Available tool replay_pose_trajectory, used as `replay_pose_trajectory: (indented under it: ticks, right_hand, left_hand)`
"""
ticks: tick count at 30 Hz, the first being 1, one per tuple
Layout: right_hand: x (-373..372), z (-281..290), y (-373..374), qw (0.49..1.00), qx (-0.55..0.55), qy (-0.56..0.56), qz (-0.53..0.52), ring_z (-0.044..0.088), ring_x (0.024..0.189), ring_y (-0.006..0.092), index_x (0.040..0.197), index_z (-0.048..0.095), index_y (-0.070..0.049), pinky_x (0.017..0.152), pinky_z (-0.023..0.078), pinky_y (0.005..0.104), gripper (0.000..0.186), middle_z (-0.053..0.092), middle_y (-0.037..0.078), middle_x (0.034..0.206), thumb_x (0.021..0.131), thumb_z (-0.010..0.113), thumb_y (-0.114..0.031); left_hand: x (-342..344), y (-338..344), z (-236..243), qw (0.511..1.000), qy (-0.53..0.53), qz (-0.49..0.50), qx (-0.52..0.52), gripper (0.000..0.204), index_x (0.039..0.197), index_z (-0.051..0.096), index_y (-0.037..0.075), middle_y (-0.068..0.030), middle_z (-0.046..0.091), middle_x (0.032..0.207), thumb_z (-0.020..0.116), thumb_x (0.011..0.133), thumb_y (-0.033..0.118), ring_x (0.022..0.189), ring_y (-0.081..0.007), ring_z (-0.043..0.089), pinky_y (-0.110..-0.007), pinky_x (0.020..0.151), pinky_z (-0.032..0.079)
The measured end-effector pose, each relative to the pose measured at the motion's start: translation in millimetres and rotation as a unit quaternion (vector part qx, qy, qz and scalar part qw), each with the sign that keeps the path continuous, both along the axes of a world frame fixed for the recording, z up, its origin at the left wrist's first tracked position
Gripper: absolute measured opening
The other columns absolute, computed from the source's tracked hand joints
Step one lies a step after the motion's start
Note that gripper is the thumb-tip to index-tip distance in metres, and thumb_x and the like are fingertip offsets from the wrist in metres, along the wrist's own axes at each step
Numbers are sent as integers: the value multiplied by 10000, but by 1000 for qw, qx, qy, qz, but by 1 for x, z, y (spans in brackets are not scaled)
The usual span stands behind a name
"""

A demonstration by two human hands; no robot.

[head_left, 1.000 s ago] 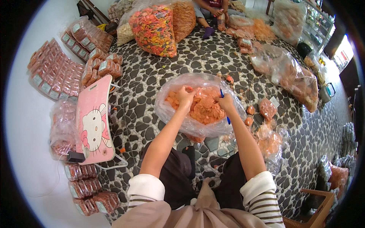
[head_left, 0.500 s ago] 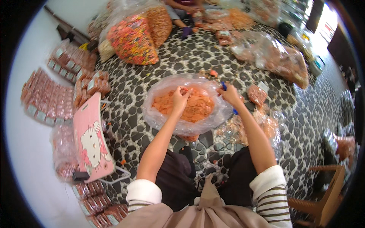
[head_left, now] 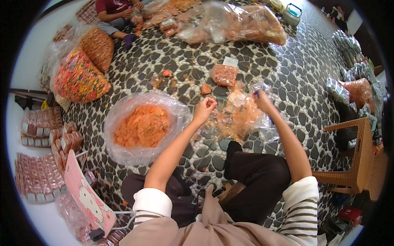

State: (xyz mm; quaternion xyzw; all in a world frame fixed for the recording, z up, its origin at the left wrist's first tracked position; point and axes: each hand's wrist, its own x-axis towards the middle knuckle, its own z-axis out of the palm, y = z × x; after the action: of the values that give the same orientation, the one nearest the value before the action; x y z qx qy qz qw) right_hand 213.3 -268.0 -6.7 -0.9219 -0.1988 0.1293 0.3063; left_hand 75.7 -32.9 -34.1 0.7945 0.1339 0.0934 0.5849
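My left hand (head_left: 204, 110) is raised at the left edge of a heap of torn clear plastic wrappers (head_left: 236, 119), its fingers pinched together. Whether anything small sits in the pinch cannot be made out. At the heap's right side my right hand (head_left: 264, 101) is closed around a blue object (head_left: 257, 94), mostly hidden by the fingers. Left of my left forearm stands a large open clear plastic bag (head_left: 176, 108), filled with loose orange pieces (head_left: 141, 125). Just beyond the wrappers lies a sealed pack of orange-brown pieces (head_left: 224, 75) with a white label.
A bag of multicoloured pieces (head_left: 80, 78) stands far left, near a seated person (head_left: 117, 18). Stacked packs (head_left: 39, 176) and a pink folding table (head_left: 88, 194) line the left. A big plastic bag (head_left: 234, 24) lies at the back; a brown chair (head_left: 349, 176) stands right.
My view has swung right. My left hand has moved from over the bag of orange pieces to the wrapper heap; my right hand has also shifted right, still closed around the blue object.
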Motion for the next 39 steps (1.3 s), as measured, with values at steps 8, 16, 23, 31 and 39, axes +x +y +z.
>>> replay_pose_trajectory:
  ticks: [8, 16, 23, 31, 39]
  right_hand:
    - [-8, -113, 70, 991, -26, 86, 102, 570, 754, 387, 990, 462, -9, 658, 432, 448, 247, 578, 247, 798, 782, 504, -135]
    - [-1, -123, 84, 991, 13, 104, 88, 547, 750, 422, 970, 467, 1, 646, 412, 467, 208, 560, 270, 762, 803, 469, -122]
    - [-26, -5, 118, 991, -52, 18, 120, 539, 658, 431, 898, 413, -3, 585, 389, 502, 204, 546, 254, 658, 866, 424, -204]
    - [-130, 140, 208, 918, -41, -322, 229, 593, 514, 311, 825, 427, -35, 457, 466, 405, 95, 574, 150, 553, 801, 450, -124]
    - [-225, 168, 277, 852, -2, -428, 304, 584, 458, 243, 810, 449, -27, 408, 455, 337, 118, 554, 97, 496, 817, 449, -145]
  left_hand:
    - [88, -6, -138, 922, 247, 116, 275, 417, 1096, 391, 43, -170, 418, 1082, 603, 763, 175, 1020, -322, 409, -409, 799, 406]
    - [98, 4, -171, 926, 265, 175, 203, 482, 1068, 404, 34, -170, 513, 979, 674, 691, 162, 907, -337, 517, -424, 759, 430]
    - [76, 25, -70, 965, 34, 172, -196, 207, 936, 558, 0, -124, 610, 850, 553, 826, 175, 764, -171, 574, -282, 704, 435]
    - [-44, 101, 111, 948, -149, 277, -47, 100, 828, 466, 21, -65, 589, 783, 535, 839, 93, 692, -81, 530, -244, 598, 422]
    - [-158, 142, 149, 899, -240, 365, 5, 127, 802, 455, 13, -89, 564, 740, 544, 824, 101, 686, -148, 523, -292, 629, 411]
